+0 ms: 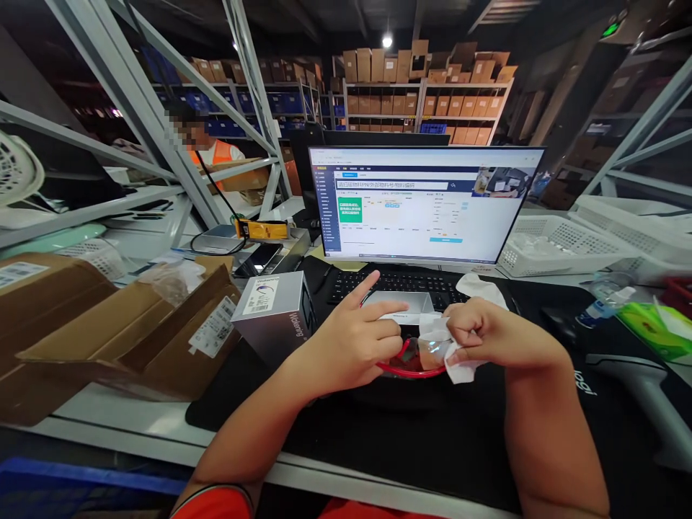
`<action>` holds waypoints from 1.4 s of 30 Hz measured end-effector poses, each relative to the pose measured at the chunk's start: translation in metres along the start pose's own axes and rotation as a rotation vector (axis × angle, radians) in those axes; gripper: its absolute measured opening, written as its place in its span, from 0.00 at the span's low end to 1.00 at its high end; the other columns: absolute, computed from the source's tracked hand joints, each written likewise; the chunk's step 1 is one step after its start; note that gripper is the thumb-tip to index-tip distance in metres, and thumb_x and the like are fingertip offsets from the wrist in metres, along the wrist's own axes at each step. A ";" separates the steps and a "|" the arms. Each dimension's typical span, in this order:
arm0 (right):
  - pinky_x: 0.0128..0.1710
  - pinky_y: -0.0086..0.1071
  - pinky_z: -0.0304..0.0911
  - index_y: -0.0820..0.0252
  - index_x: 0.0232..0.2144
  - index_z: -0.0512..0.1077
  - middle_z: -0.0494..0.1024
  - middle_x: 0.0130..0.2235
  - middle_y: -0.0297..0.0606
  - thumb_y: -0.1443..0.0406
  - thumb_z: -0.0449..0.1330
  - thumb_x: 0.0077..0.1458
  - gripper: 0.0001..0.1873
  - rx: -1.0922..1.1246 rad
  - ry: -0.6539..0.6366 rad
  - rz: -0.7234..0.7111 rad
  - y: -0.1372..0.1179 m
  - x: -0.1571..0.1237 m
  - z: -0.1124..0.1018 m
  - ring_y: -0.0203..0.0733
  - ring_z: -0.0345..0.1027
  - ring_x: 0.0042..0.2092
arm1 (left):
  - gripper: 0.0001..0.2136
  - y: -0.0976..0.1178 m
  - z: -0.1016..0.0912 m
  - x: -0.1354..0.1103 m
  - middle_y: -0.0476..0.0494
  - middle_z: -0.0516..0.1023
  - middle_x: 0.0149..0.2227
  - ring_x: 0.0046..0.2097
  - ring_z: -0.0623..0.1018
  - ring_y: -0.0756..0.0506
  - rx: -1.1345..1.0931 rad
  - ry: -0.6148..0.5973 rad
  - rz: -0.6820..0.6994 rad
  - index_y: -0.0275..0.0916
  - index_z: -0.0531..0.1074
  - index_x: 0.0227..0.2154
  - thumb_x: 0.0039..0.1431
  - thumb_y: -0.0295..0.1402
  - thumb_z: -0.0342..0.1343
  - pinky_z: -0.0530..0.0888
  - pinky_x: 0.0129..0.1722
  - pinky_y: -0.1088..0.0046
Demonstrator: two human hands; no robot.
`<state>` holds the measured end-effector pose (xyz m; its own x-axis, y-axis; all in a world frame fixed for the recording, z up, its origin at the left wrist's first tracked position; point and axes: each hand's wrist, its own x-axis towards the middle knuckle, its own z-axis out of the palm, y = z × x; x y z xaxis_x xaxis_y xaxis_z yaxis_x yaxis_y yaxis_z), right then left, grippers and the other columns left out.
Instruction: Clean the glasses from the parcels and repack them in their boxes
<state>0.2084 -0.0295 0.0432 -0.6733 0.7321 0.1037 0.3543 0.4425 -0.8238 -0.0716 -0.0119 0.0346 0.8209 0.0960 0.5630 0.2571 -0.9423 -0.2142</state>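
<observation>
Both hands meet above the black desk mat [378, 425] in front of the keyboard [400, 285]. My left hand [354, 342] pinches the red-framed glasses [411, 364] with thumb and lower fingers, its index finger stuck out. My right hand [486, 335] is closed on a white wipe [443, 346] pressed against the lens. A second white cloth [481, 288] lies by the keyboard's right end.
A monitor [422, 205] stands behind the keyboard. To the left sit a silver box [270, 313] and open cardboard boxes [124, 331]. A water bottle [605, 299], green packet [654, 328] and scanner [643, 400] lie right. A person in an orange vest [216, 151] works behind the shelving.
</observation>
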 end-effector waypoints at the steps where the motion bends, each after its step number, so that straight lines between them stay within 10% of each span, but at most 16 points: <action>1: 0.23 0.29 0.43 0.56 0.18 0.47 0.51 0.21 0.25 0.56 0.68 0.55 0.32 0.032 0.004 0.004 0.002 -0.002 -0.004 0.32 0.44 0.25 | 0.06 0.000 0.000 0.000 0.52 0.81 0.33 0.59 0.75 0.43 -0.011 0.011 -0.002 0.40 0.70 0.30 0.54 0.22 0.56 0.38 0.73 0.48; 10: 0.23 0.28 0.46 0.57 0.16 0.50 0.55 0.21 0.26 0.55 0.74 0.45 0.35 0.301 0.255 0.037 0.011 0.003 -0.005 0.30 0.50 0.24 | 0.06 0.001 0.011 0.004 0.53 0.81 0.33 0.55 0.78 0.45 -0.021 0.111 -0.085 0.41 0.70 0.29 0.53 0.23 0.57 0.41 0.74 0.52; 16: 0.20 0.26 0.46 0.56 0.17 0.50 0.54 0.18 0.23 0.53 0.78 0.35 0.38 0.521 0.952 -0.103 0.024 0.008 -0.019 0.29 0.47 0.20 | 0.07 -0.002 0.011 0.003 0.53 0.82 0.32 0.54 0.79 0.45 -0.034 0.224 -0.152 0.41 0.69 0.27 0.56 0.22 0.56 0.48 0.73 0.50; 20: 0.23 0.26 0.54 0.57 0.18 0.51 0.58 0.20 0.24 0.53 0.78 0.37 0.37 0.534 1.199 -0.222 0.029 0.007 -0.029 0.30 0.50 0.22 | 0.06 0.000 0.007 0.004 0.52 0.83 0.33 0.51 0.81 0.43 0.008 0.371 -0.215 0.41 0.70 0.28 0.57 0.25 0.59 0.51 0.72 0.47; 24: 0.25 0.26 0.57 0.57 0.20 0.49 0.56 0.21 0.25 0.52 0.74 0.45 0.36 0.545 1.240 -0.277 0.023 0.015 -0.016 0.31 0.50 0.23 | 0.04 0.004 0.004 0.006 0.51 0.83 0.33 0.48 0.83 0.42 0.058 0.519 -0.313 0.41 0.72 0.29 0.56 0.27 0.61 0.52 0.71 0.41; 35: 0.21 0.27 0.44 0.54 0.21 0.47 0.54 0.19 0.25 0.48 0.69 0.49 0.34 0.606 0.851 -0.117 -0.011 0.054 0.081 0.31 0.43 0.22 | 0.05 0.006 0.015 0.006 0.49 0.80 0.30 0.46 0.83 0.40 0.292 0.673 -0.450 0.41 0.70 0.29 0.57 0.28 0.61 0.54 0.69 0.40; 42: 0.24 0.30 0.50 0.56 0.13 0.52 0.56 0.18 0.27 0.58 0.73 0.44 0.31 0.135 1.099 -0.078 -0.024 0.059 0.112 0.33 0.49 0.23 | 0.05 0.018 0.034 0.003 0.45 0.82 0.32 0.45 0.83 0.41 0.274 0.646 -0.447 0.40 0.70 0.31 0.61 0.26 0.52 0.58 0.67 0.43</action>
<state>0.0875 -0.0555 0.0067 0.2749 0.7952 0.5404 0.2169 0.4963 -0.8406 -0.0470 -0.0177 0.0055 0.1789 0.1614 0.9705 0.6733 -0.7394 -0.0011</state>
